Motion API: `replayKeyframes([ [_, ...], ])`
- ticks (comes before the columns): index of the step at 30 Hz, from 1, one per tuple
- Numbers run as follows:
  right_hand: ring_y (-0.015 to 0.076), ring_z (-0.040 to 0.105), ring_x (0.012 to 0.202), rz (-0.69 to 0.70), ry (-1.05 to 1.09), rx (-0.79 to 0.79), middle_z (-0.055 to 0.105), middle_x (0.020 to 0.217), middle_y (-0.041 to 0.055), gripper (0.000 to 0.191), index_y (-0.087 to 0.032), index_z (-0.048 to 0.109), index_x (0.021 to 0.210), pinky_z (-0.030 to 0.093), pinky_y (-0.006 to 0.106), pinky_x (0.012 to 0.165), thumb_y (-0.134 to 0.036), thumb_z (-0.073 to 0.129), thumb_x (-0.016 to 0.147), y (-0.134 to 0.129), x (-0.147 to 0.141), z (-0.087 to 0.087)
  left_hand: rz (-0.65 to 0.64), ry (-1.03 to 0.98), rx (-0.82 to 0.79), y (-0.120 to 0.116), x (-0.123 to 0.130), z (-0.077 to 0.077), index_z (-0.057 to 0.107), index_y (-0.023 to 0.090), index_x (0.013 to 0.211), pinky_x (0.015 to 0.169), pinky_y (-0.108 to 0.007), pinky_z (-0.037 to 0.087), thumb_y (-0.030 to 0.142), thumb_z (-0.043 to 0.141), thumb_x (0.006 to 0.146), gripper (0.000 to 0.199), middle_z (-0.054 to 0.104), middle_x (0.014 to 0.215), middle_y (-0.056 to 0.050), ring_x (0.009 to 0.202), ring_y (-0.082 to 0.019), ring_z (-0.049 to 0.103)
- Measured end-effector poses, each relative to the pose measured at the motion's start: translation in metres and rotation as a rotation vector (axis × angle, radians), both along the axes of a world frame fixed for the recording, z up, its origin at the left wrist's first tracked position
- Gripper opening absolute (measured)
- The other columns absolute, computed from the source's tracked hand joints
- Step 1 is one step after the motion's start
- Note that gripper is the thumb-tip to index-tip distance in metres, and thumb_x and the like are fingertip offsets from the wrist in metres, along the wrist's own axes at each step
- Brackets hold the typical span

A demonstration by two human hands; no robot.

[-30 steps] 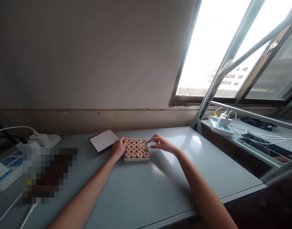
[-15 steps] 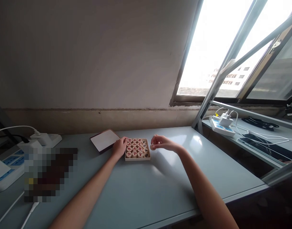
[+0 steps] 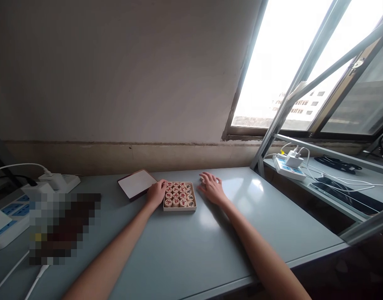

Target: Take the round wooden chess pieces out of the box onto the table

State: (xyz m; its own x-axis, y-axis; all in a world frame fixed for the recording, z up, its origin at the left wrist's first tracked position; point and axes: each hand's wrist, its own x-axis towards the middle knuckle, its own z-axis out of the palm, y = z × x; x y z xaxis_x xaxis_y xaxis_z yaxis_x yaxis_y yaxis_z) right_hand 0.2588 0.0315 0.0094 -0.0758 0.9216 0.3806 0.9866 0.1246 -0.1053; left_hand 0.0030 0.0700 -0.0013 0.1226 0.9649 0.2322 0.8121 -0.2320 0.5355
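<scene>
A shallow cream box [image 3: 179, 208] sits on the grey table [image 3: 191, 250], filled with several round wooden chess pieces [image 3: 178, 194] marked in red and black. My left hand [image 3: 156, 193] presses against the box's left side, holding it. My right hand [image 3: 213, 189] lies low on the table just right of the box, its fingertips on a single chess piece [image 3: 203, 180] that touches the tabletop. The box's lid [image 3: 136, 183], white inside with a dark rim, lies just left of the box.
White power strips with plugs and cables [image 3: 10, 216] sit at the table's left end beside a blurred patch. A metal shelf [image 3: 335, 183] on the right carries another power strip [image 3: 288, 166], cables and a dark flat device. Wall and window stand behind.
My right hand lifted one piece out of the box's right side, carried it right and lowered it to the table. My left hand stayed on the box.
</scene>
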Motion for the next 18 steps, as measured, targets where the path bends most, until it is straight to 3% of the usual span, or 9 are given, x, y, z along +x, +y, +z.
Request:
replayKeyframes([
  [2,0.0237,0.032,0.133,0.088,-0.027,-0.088,0.041,0.143,0.0062,0.042,-0.027,0.042,0.134,0.023,0.051,0.106,-0.038,0.031,0.095,0.004,-0.006,-0.008,0.002,-0.003,0.000,0.001,0.000,0.000,0.065,0.021,0.103,0.070,-0.025,0.042,0.028,0.037,0.092,0.031,0.070,0.100,-0.006,0.090,-0.021,0.064],
  [5,0.0204,0.024,0.138,0.106,-0.009,-0.207,0.035,0.147,0.0025,0.045,-0.025,0.041,0.137,0.025,0.045,0.109,-0.029,0.023,0.096,0.012,0.008,-0.015,0.007,0.003,0.003,0.001,0.000,-0.001,0.065,0.021,0.104,0.070,-0.025,0.042,0.029,0.037,0.092,0.031,0.070,0.100,-0.006,0.090,-0.021,0.064],
  [9,0.0188,0.020,0.140,-0.041,0.047,-0.241,0.026,0.150,0.0043,0.052,-0.017,0.040,0.139,0.027,0.039,0.110,-0.013,0.021,0.090,0.016,0.054,-0.017,0.000,0.010,0.011,-0.001,0.000,0.000,0.065,0.020,0.104,0.070,-0.025,0.042,0.027,0.037,0.093,0.031,0.070,0.099,-0.006,0.090,-0.021,0.064],
  [13,0.0222,0.022,0.139,-0.233,0.067,-0.228,0.027,0.150,0.0027,0.053,-0.023,0.041,0.137,0.020,0.057,0.109,-0.011,0.021,0.090,0.011,0.084,-0.016,-0.001,0.009,0.016,-0.002,0.000,0.002,0.064,0.020,0.105,0.071,-0.026,0.042,0.027,0.037,0.093,0.031,0.070,0.100,-0.006,0.090,-0.022,0.064],
  [16,0.0253,0.028,0.136,-0.235,0.028,-0.083,0.035,0.147,0.0014,0.048,-0.028,0.045,0.134,0.010,0.066,0.106,-0.014,0.028,0.091,0.007,0.073,-0.008,0.001,0.003,0.008,-0.003,0.001,0.003,0.065,0.021,0.104,0.072,-0.027,0.043,0.028,0.037,0.092,0.031,0.070,0.100,-0.006,0.091,-0.022,0.064],
  [18,0.0254,0.034,0.133,-0.109,0.046,0.030,0.039,0.144,0.0015,0.046,-0.030,0.045,0.133,0.015,0.061,0.108,-0.017,0.036,0.090,0.004,0.049,0.001,-0.016,0.004,0.003,-0.003,0.002,0.003,0.066,0.022,0.102,0.073,-0.026,0.043,0.028,0.038,0.091,0.030,0.071,0.101,-0.005,0.092,-0.022,0.064],
])
